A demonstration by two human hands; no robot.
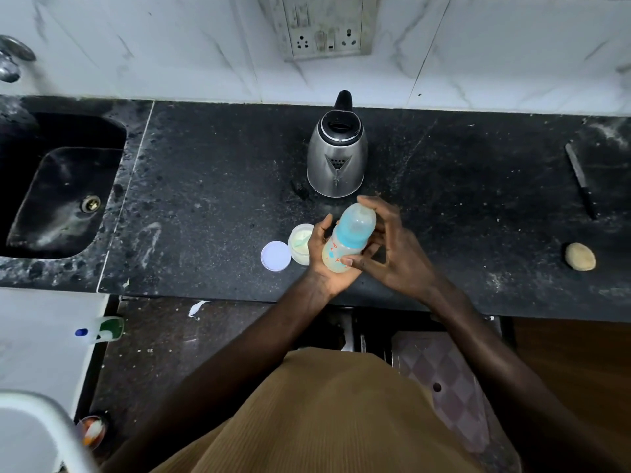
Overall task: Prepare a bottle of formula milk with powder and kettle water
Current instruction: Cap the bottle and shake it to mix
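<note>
Light even, soft, bit cool, seems from overhead. Wall tiles (170,46) bright, nearly washed out; black counter (205,199) eats light, sink (65,186) mostly murk. Kettle (336,162) steel shows soft highlights only. Shadows faint, small dark patch by kettle base. Centre reasonably sharp, though bottle (348,240) slightly smeary, print not crisp. Heavy fisheye: counter edge bows, corners stretched. Tap (13,59) and white object (30,421) at left edge blurry, out of focus.
</note>
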